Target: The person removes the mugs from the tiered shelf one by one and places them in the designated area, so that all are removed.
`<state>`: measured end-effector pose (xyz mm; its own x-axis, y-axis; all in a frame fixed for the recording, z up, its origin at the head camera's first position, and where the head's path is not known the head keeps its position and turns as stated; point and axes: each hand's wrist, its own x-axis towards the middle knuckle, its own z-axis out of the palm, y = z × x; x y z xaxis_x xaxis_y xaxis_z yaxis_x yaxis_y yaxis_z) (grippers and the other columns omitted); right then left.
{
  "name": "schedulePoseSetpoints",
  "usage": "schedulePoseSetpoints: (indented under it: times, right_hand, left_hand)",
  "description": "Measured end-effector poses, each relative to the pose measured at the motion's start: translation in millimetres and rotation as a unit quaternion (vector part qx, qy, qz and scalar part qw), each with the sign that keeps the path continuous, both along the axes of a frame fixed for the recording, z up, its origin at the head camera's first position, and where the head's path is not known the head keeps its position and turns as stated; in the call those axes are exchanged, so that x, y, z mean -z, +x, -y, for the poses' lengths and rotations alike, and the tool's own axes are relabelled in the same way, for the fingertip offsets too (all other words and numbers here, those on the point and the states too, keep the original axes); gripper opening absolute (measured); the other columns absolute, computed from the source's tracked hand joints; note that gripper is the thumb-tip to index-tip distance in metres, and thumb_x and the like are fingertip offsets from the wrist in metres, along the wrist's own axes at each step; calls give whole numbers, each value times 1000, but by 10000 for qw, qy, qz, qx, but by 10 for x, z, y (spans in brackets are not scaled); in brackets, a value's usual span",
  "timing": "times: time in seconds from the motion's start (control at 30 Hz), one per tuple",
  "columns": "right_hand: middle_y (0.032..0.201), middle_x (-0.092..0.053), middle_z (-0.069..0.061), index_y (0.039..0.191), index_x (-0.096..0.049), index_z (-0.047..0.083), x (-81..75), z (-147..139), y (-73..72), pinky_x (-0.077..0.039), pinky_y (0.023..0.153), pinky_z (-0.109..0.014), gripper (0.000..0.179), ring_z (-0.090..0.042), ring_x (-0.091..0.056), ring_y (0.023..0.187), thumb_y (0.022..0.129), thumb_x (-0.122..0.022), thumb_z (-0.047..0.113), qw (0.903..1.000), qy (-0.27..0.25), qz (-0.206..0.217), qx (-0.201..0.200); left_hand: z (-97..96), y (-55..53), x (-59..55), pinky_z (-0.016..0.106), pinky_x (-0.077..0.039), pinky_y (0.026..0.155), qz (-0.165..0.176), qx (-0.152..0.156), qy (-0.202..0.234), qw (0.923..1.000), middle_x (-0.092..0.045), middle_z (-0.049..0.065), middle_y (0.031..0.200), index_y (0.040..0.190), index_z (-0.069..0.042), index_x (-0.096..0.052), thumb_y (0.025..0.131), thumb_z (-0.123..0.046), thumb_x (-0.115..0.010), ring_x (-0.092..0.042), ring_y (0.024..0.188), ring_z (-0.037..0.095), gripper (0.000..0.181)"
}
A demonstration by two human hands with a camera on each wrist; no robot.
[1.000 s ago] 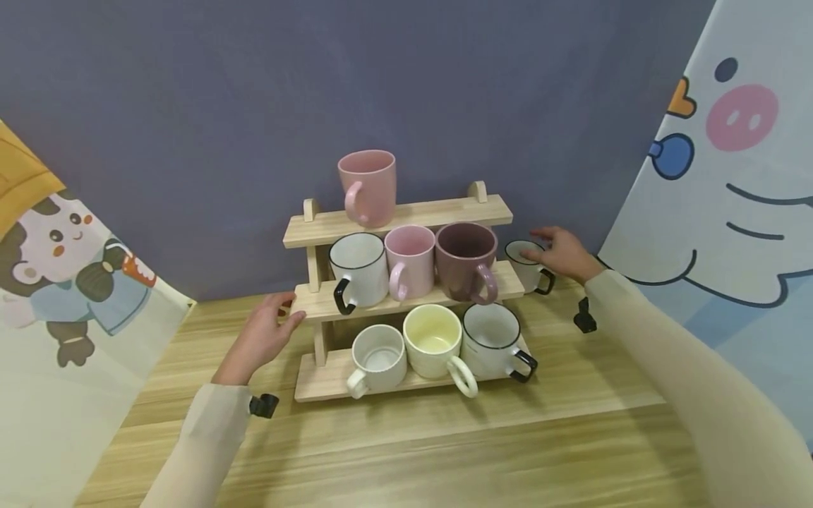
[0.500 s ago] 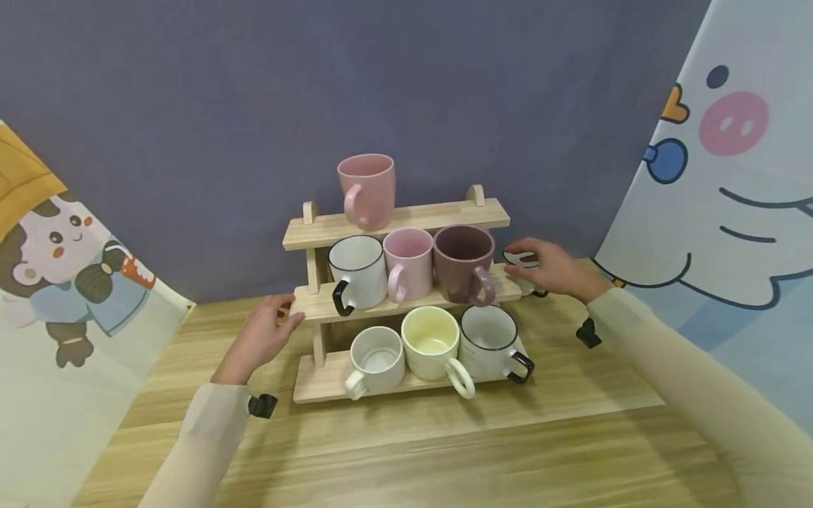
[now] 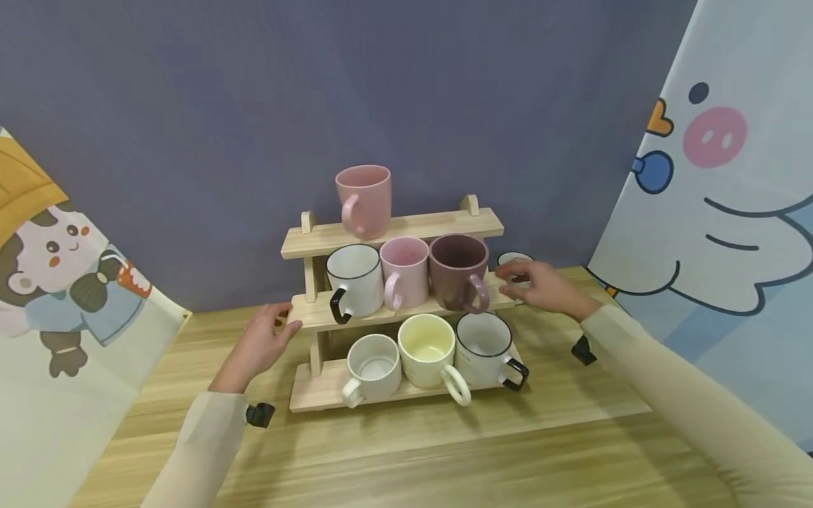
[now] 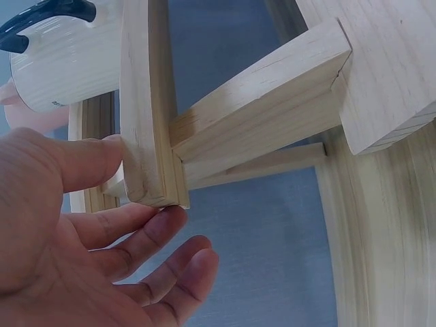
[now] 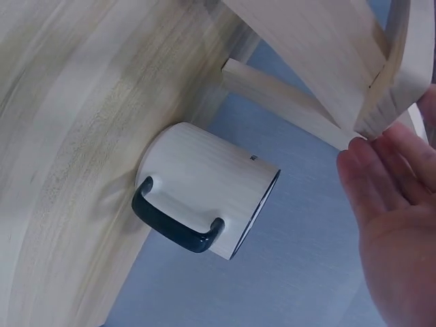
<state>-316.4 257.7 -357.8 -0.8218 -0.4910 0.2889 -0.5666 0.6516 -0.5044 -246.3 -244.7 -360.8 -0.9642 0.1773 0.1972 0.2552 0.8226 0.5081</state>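
A three-tier wooden display rack stands on the table. My left hand pinches the left end of its middle shelf, thumb on top and fingertips beneath in the left wrist view. At that shelf's right end, my right hand grips the board, with fingertips under its edge. A pink mug sits alone on the top tier. The middle tier carries a white mug, a light pink mug and a plum mug. Below are a ribbed white mug, a pale yellow mug and a black-rimmed white mug.
Another white mug with a black handle stands on the table just right of the rack, partly behind my right hand in the head view. A grey-blue backdrop rises close behind, and printed cartoon panels flank both sides.
My right hand has come from above the white mug beside the rack, leftward onto the right end of the middle shelf. My left hand has kept its hold. The head view has tilted slightly.
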Motion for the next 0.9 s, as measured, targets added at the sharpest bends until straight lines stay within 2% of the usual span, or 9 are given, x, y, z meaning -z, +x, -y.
schedulePoseSetpoints:
  times: [0.57, 0.7, 0.9]
  right_hand:
    - [127, -55, -16, 121, -61, -2, 35, 14, 4, -50, 85, -46, 38, -32, -55, 110, 91, -65, 21, 9998, -196, 55, 17]
    - [127, -55, -16, 121, -61, -2, 31, 12, 10, -50, 84, -45, 38, -31, -55, 109, 91, -65, 20, 9997, -238, 79, 37]
    - [127, -54, -16, 121, -61, -2, 42, 8, 20, -50, 84, -44, 38, -32, -54, 111, 91, -65, 20, 9995, -251, 160, 77]
  left_hand:
    - [6, 19, -63, 55, -41, 89, 9, 85, -71, 9999, -48, 29, 120, 131, 13, -42, 98, -21, -53, -48, 108, 44, 48]
    - [-5, -1, -141, 55, -41, 88, -98, 108, 11, 9999, -48, 29, 120, 130, 13, -43, 97, -20, -53, -47, 108, 45, 47]
    - [-32, -40, -349, 55, -41, 87, -508, 80, 46, 9987, -49, 28, 117, 129, 12, -46, 97, -20, -53, -48, 105, 45, 45]
